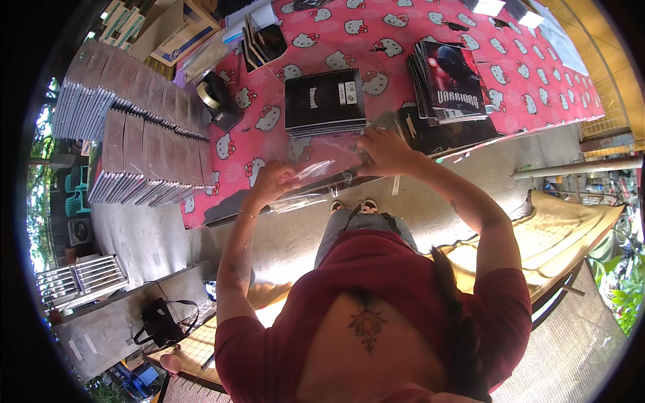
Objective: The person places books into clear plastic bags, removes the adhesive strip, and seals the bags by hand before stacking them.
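Observation:
At the near edge of the table, a clear plastic sleeve stretches between my two hands and catches the light. My left hand is closed, its fingers pinching the sleeve's left side. The right side is gripped by my right hand, whose fingers are curled and partly hidden. Just beyond the sleeve lies a stack of black spiral notebooks with a white label on the top cover. To the right of it sits another pile of spiral notebooks with a dark picture cover.
Tall rows of plastic-wrapped spiral notebooks fill the table's left end. A tape dispenser and a dark holder stand beside them. Pink cartoon-cat cloth covers the table. Behind is a cardboard box; a black bag lies lower left.

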Tool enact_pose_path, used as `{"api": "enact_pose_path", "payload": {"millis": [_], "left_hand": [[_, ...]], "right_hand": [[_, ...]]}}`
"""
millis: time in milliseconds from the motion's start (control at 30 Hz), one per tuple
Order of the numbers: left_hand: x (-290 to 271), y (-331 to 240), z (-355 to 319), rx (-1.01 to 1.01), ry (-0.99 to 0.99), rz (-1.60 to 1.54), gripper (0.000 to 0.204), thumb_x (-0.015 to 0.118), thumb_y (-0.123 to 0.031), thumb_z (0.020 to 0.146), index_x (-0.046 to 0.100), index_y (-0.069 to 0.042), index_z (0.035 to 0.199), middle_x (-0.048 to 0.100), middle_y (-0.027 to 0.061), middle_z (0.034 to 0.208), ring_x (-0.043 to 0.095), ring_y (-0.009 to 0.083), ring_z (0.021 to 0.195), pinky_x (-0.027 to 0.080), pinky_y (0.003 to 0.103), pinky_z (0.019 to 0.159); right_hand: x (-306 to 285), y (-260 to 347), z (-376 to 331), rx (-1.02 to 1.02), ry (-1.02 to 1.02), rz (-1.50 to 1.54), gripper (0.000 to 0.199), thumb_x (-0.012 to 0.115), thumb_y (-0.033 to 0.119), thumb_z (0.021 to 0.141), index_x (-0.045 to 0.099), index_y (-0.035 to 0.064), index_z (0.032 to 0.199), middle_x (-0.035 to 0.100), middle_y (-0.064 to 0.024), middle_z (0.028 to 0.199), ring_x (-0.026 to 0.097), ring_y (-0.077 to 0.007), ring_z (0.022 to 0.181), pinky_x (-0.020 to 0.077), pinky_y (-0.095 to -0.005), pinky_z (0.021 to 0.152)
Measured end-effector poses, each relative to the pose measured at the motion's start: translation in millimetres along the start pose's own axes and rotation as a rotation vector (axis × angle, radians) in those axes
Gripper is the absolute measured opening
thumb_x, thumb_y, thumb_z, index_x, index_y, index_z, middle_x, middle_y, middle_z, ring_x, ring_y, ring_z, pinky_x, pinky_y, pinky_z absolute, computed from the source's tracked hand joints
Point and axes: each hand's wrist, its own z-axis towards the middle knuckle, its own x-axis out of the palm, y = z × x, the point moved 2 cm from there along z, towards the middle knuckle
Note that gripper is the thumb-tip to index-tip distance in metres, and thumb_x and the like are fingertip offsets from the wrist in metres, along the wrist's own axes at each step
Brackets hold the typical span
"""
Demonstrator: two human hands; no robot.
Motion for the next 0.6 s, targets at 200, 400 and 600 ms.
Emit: {"api": "enact_pose_path", "payload": {"millis": [200, 400, 600], "left_hand": [[-48, -1, 25, -0.136, -0.352, -0.075, 0.010, 0.070, -0.010, 0.090, 0.070, -0.006, 0.099, 0.070, 0.0087, 0.084, 0.066, 0.0143, 0.074, 0.051, 0.028, 0.065], [-86, 58, 121, -0.344, -0.234, -0.165, 0.027, 0.071, -0.028, 0.094, 0.068, -0.001, 0.089, 0.061, 0.0007, 0.065, 0.055, 0.0082, 0.058, 0.047, 0.025, 0.055], [-94, 71, 174, -0.359, -0.134, -0.006, 0.038, 0.069, -0.038, 0.090, 0.070, 0.000, 0.092, 0.068, 0.0150, 0.073, 0.068, 0.0275, 0.066, 0.052, 0.038, 0.063]], "right_hand": [[-46, -62, 8, 0.275, 0.118, 0.657, 0.033, 0.065, 0.007, 0.086, 0.062, 0.0088, 0.120, 0.061, -0.0146, 0.112, 0.064, -0.0323, 0.106, 0.0520, -0.0403, 0.088], [-20, -40, 31, 0.585, -0.708, -0.082, 0.038, 0.064, 0.010, 0.084, 0.054, 0.0056, 0.120, 0.053, -0.0179, 0.131, 0.055, -0.0362, 0.113, 0.0447, -0.0543, 0.091], [46, 54, 78, 0.111, -0.238, 0.022, 0.057, 0.061, 0.043, 0.091, 0.051, 0.0140, 0.139, 0.042, -0.0141, 0.148, 0.039, -0.0334, 0.137, 0.0306, -0.0610, 0.109]]}}
